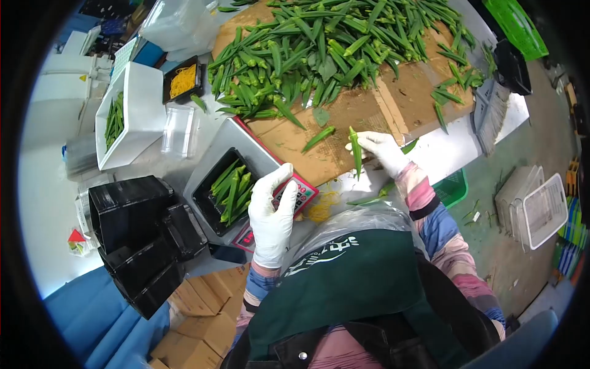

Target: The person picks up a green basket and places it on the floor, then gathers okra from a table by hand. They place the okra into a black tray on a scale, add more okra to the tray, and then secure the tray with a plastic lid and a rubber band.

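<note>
My right hand (pixel 384 154), in a white glove, pinches an okra pod (pixel 356 155) upright above the cardboard's front edge. My left hand (pixel 272 215), also gloved, is raised beside the scale (pixel 215 144), its thumb and fingers apart with nothing between them. On the scale sits a black tray (pixel 206 206) with several okra pods (pixel 232 194) in it. Part of the scale's red keypad (pixel 303 190) shows just behind my left hand. A large okra heap (pixel 332 49) covers the far part of the cardboard (pixel 353 123), and a single loose pod (pixel 318 139) lies in front of it.
Stacked black trays (pixel 132 215) stand at the left. Behind them are a white bin (pixel 136 132) with okra and a small black box of yellow rubber bands (pixel 182 80). A brush (pixel 490 114) lies at the table's right edge; a green basket (pixel 453 187) is below.
</note>
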`<act>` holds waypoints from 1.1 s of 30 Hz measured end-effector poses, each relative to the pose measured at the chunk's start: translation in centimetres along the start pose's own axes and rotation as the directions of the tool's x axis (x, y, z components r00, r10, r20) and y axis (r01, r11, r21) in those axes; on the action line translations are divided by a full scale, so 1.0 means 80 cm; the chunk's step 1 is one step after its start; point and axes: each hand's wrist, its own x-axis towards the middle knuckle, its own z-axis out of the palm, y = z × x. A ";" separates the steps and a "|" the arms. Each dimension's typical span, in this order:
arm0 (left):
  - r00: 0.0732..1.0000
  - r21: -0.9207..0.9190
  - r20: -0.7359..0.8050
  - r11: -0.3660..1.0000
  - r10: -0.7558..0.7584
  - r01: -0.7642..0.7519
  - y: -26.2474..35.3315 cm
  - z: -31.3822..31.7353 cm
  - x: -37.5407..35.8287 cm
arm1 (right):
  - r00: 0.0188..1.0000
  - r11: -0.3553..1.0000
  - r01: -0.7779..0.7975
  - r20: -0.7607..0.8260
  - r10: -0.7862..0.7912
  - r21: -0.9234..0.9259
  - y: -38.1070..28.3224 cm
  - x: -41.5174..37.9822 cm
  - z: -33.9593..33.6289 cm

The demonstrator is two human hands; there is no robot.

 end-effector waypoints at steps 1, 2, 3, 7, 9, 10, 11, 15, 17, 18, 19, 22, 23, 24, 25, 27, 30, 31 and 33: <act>0.996 -0.129 0.033 0.988 -0.084 0.087 -0.002 0.008 -0.002 | 0.999 0.989 0.023 0.041 -0.030 0.149 -0.004 -0.010 -0.003; 0.984 -0.251 0.077 0.952 -0.164 0.178 -0.003 0.016 -0.002 | 0.995 0.955 0.041 0.077 -0.066 0.295 -0.008 -0.020 -0.005; 0.975 -0.313 0.130 0.926 -0.179 0.212 -0.002 0.023 -0.002 | 0.994 0.917 0.027 0.087 -0.066 0.397 -0.012 -0.028 -0.004; 0.932 -0.353 0.312 0.888 -0.185 0.295 -0.004 0.050 0.002 | 0.987 0.843 0.057 0.098 -0.129 0.536 0.004 -0.038 -0.005; 0.915 -0.349 0.370 0.888 -0.163 0.299 -0.007 0.060 0.002 | 0.987 0.814 0.063 0.082 -0.135 0.578 0.010 -0.042 -0.003; 0.905 -0.347 0.397 0.889 -0.150 0.299 -0.006 0.064 0.004 | 0.987 0.799 0.067 0.076 -0.140 0.598 0.012 -0.043 -0.002; 0.897 -0.305 0.421 0.910 -0.135 0.280 -0.003 0.065 0.006 | 0.986 0.792 0.065 0.082 -0.144 0.606 0.013 -0.043 0.000; 0.793 -0.387 0.567 0.778 -0.223 0.495 -0.007 0.073 0.015 | 0.985 0.787 0.053 0.096 -0.142 0.614 0.008 -0.049 0.016; 0.756 -0.415 0.609 0.715 -0.242 0.563 -0.017 0.079 0.013 | 0.989 0.811 0.046 0.088 -0.119 0.584 0.006 -0.050 0.024; 0.736 -0.426 0.631 0.682 -0.248 0.595 -0.020 0.082 0.013 | 0.992 0.829 0.040 0.078 -0.100 0.558 0.007 -0.051 0.027; 0.745 -0.423 0.620 0.695 -0.246 0.582 -0.020 0.082 0.014 | 0.994 0.847 0.038 0.065 -0.085 0.531 0.007 -0.051 0.028; 0.770 -0.400 0.585 0.736 -0.254 0.546 -0.021 0.082 0.015 | 0.983 0.988 0.157 -0.096 -0.158 -0.013 0.042 -0.039 0.023; 0.776 -0.381 0.571 0.751 -0.268 0.539 -0.026 0.081 0.017 | 0.938 0.912 0.163 -0.227 -0.262 -0.377 0.050 -0.037 0.027; 0.781 -0.362 0.557 0.765 -0.281 0.533 -0.030 0.082 0.019 | 0.825 0.584 0.254 -0.143 -0.547 -0.771 0.065 -0.027 0.018; 0.786 -0.364 0.528 0.750 -0.322 0.552 -0.034 0.085 0.022 | 0.784 0.485 0.250 -0.118 -0.609 -0.838 0.072 -0.017 0.015; 0.946 -0.066 0.305 0.989 -0.107 0.133 -0.056 0.098 0.035 | 0.743 0.318 0.213 -0.058 -0.666 -0.924 0.081 -0.004 0.006; 0.987 0.342 0.139 0.932 0.079 -0.123 -0.090 0.123 0.061 | 0.775 0.180 0.160 0.011 -0.632 -0.971 0.081 -0.001 -0.014; 0.992 0.448 0.111 0.889 0.053 -0.097 -0.102 0.133 0.067 | 0.800 0.172 0.154 0.021 -0.600 -0.973 0.081 -0.008 -0.017; 0.992 0.557 0.108 0.831 -0.063 -0.007 -0.108 0.147 0.074 | 0.836 0.139 0.138 0.040 -0.548 -0.981 0.087 -0.032 -0.028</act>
